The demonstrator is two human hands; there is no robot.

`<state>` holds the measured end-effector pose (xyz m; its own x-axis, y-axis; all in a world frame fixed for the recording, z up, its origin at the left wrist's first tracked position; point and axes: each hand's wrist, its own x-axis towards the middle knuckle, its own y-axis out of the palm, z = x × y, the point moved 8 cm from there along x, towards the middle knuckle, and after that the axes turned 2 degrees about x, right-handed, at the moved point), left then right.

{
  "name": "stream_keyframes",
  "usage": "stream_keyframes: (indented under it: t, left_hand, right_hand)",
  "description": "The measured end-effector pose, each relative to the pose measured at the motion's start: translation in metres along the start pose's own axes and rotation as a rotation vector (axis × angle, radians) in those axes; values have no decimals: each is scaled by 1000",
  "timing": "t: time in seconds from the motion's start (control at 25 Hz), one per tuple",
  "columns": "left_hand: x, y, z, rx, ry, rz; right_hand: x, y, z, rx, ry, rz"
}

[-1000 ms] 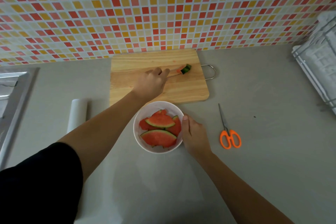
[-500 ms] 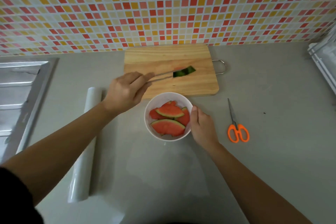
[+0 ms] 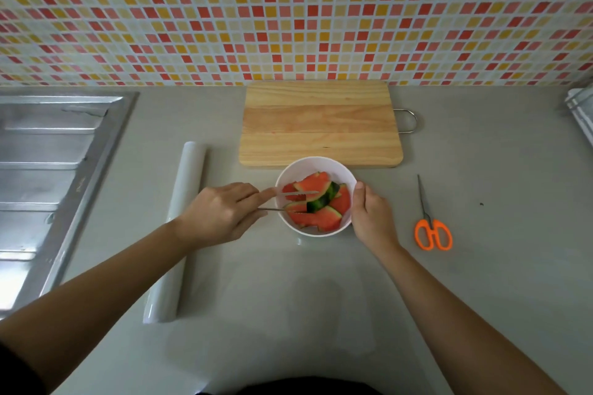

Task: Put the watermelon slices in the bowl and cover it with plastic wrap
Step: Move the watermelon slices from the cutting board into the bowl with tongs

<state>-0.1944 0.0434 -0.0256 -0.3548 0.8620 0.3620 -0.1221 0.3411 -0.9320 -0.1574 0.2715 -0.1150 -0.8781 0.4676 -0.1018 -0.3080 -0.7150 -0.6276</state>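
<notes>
While the left hand [image 3: 221, 213] grips a pair of metal tongs [image 3: 290, 193], their tips reach into the white bowl [image 3: 308, 161] at a rind-up piece (whether they pinch it is unclear). The watermelon slices [image 3: 321, 220] lie piled in the bowl, which the right hand [image 3: 372, 215] holds at its right side, thumb on the rim. Beside the left hand lies the roll of plastic wrap [image 3: 179, 234]; the cutting board [image 3: 321, 125] sits behind the bowl.

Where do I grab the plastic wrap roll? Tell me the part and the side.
Probably its far half, from above, the grip wrapping across its width. The plastic wrap roll lies flat on the counter left of the bowl, a long cylinder running away from the person; the left forearm covers its middle, while the far half lies bare.
</notes>
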Motion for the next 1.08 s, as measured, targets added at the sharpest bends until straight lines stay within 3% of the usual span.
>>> stream_keyframes:
  t: [0.16,0.32,0.44,0.56,0.64,0.76,1.08]
  left_hand:
    - [-4,-13,7,-198,-158,28]
    - [11,-13,59,-298,-701,-108]
    - [32,23,103,-309,-1083,-35]
    - [43,69,129,-427,-1340,4]
    - [48,89,137,-359,-1404,40]
    - [59,102,139,-174,-1365,90]
    - [64,109,141,-109,-1323,138]
  right_hand:
    - [-1,0,2,6,-14,0]
    - [0,1,-2,18,2,-5]
    - [1,1,-2,20,-6,-20]
    - [1,0,-4,39,-25,-45]
    - [2,-1,-6,48,-34,-66]
    - [2,-1,-7,61,-43,-72]
    - [1,-1,-4,83,-84,-52]
